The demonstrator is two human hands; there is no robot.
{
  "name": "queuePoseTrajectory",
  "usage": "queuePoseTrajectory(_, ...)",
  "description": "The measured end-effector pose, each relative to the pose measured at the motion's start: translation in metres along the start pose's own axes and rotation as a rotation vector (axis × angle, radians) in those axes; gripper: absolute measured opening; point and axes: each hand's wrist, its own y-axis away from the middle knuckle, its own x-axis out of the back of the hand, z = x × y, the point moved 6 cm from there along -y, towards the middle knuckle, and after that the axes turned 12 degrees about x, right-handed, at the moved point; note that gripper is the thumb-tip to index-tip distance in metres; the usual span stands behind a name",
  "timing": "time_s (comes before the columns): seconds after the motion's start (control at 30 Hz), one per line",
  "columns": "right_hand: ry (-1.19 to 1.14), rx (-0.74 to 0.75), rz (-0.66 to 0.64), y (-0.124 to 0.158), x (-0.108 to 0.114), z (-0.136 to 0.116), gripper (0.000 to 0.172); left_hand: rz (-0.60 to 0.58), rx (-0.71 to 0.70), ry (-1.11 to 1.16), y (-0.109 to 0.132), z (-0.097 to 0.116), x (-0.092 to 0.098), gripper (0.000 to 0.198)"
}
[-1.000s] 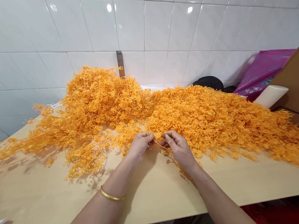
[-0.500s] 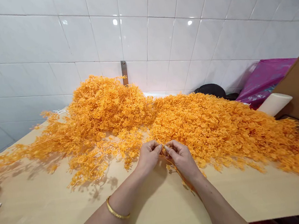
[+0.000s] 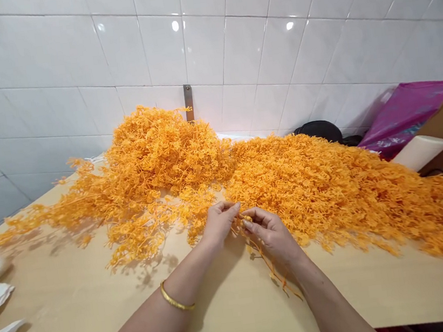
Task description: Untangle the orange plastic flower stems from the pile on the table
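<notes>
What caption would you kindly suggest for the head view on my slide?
Left hand and right hand holding an orange stem above a pale table heaped with orange sprigs.

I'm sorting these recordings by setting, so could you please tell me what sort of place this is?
Probably a small indoor workroom, though it could be a home: heaped orange sprigs cover much of a pale tabletop before a white tiled wall.

A thin orange sprig [image 3: 274, 274], sparsely tufted, slants downward from between the pinching hands [image 3: 222, 226].
</notes>
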Motion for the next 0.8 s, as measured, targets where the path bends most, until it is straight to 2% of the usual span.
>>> queuePoseTrajectory(0.17,0.092,0.009,-0.023,-0.002,0.000,-0.004,0.018,-0.110,0.102,0.011,-0.003,-0.005,-0.004,0.020)
queuePoseTrajectory(0.27,0.319,0.057,-0.049,-0.001,-0.004,-0.007,0.018,-0.058,0.036,0.060,-0.005,-0.001,0.000,0.014)
queuePoseTrajectory(0.43,1.021,0.443,-0.123,0.005,-0.022,-0.023,0.020,0.063,-0.135,0.063,-0.005,0.007,0.007,0.016)
queuePoseTrajectory(0.53,1.225,0.603,-0.163,0.010,-0.028,-0.029,0.019,0.067,-0.169,0.030,-0.006,0.004,0.004,0.022)
queuePoseTrajectory(0.63,1.253,0.702,-0.147,0.019,-0.034,-0.044,0.019,0.060,-0.198,0.016,-0.010,0.003,0.002,0.022)
queuePoseTrajectory(0.73,1.095,0.835,-0.152,0.038,-0.052,-0.073,0.016,0.146,-0.232,0.073,-0.017,0.008,0.016,0.019)
queuePoseTrajectory(0.8,1.001,0.902,-0.208,0.048,-0.063,-0.090,0.016,0.195,-0.246,0.099,-0.018,0.015,0.026,0.019)
